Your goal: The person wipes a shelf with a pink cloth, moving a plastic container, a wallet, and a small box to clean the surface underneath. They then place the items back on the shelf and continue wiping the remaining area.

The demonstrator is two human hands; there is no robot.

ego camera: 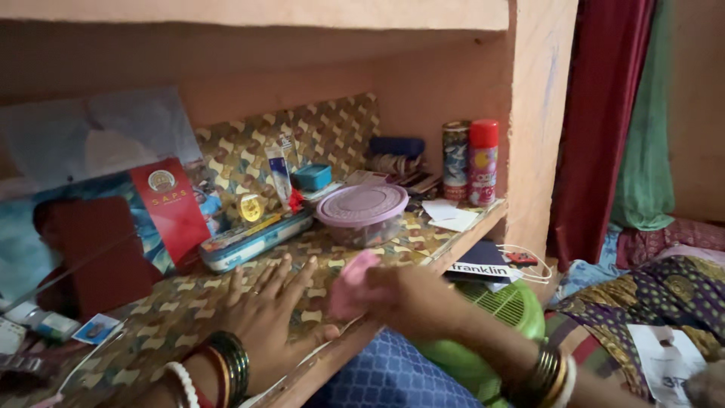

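My left hand (273,306) lies flat, fingers spread, on the patterned liner of a shelf (151,325), with bangles on the wrist. Just to its right, my right hand (404,298) is closed around a pink cloth (349,285) at the shelf's front edge; the hand is blurred. A round plastic container with a pink lid (362,214) stands behind the cloth, and a long blue pencil box (253,240) lies behind my left hand.
Leaning books and a red folder (113,234) fill the shelf's left. Two spray cans (472,162) stand at the back right by the wall. A green plastic basket (491,332) sits below the shelf edge. Patterned bedding (657,295) lies at right, with curtains behind.
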